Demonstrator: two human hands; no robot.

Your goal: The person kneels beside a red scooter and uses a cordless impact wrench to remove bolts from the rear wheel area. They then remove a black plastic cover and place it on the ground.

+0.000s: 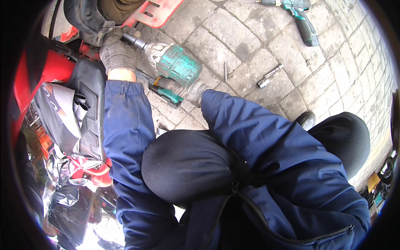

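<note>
At far left stands a red vehicle (pixel 54 68) with a black footboard (pixel 92 110); beside it, the gloved left hand (pixel 118 52) is at the nose of the wrench (pixel 179 64), its grip not determinable, fingers being partly hidden. The gloved right hand (pixel 188 89) grasps the wrench by its handle. Further right, on paving (pixel 246 46), lie a rod (pixel 226 71), a socket (pixel 271 75) and a drill (pixel 302 18).
</note>
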